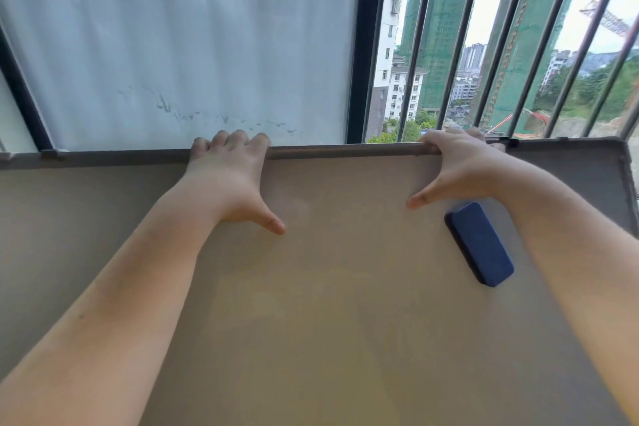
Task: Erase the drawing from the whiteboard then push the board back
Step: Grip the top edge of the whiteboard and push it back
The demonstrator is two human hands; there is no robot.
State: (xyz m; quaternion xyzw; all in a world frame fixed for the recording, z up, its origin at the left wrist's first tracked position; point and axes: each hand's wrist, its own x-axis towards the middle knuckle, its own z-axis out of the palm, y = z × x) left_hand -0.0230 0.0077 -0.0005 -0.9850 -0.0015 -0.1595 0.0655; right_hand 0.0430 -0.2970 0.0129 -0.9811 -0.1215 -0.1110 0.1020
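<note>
The whiteboard (pixel 345 304) fills the lower half of the view, its surface blank with only faint smudges and no drawing visible. My left hand (pixel 230 180) grips the board's top edge, fingers curled over the frame and thumb spread on the surface. My right hand (pixel 456 166) grips the same top edge farther right, thumb pointing left. A blue eraser (pixel 480 244) sticks on the board just below my right hand, tilted, with neither hand touching it.
Behind the board's top edge is a frosted window pane (pixel 179 45) with a dark frame (pixel 363 45). To the right, metal bars (pixel 456 45) cover an open window showing buildings outside. The board's right frame corner (pixel 626 162) is near the bars.
</note>
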